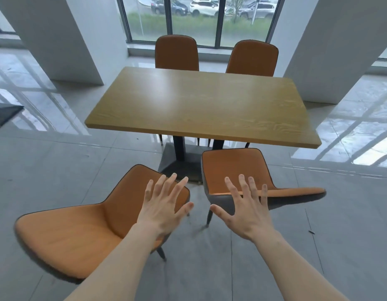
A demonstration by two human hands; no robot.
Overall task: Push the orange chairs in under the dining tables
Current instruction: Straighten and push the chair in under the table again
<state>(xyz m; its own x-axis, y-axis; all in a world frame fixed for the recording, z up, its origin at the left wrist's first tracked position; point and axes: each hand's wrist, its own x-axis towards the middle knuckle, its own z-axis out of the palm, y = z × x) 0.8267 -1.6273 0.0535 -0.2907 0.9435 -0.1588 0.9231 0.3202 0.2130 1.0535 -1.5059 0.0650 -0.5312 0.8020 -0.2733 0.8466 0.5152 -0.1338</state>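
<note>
Both hands, left hand [164, 205] and right hand [245, 210], spread empty at lower centre; grasp each orange padded chair's backrest, left chair [79, 231] and right chair [236, 170], pushing squarely toward the wooden rectangular dining table [201, 105]

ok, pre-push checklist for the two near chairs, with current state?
1. Hands free: left hand and right hand both open, holding nothing. ok.
2. Grip on a chair: neither hand grips a backrest yet. not ok.
3. Near left chair: pulled out from the table and turned at an angle; needs squaring first. not ok.
4. Near right chair: pulled out, seat short of the table edge. not ok.
5. Path under the table: the table base sits between the two near chairs. cannot tell if legs clear it.
6. Far chairs already tucked in. ok.
</note>
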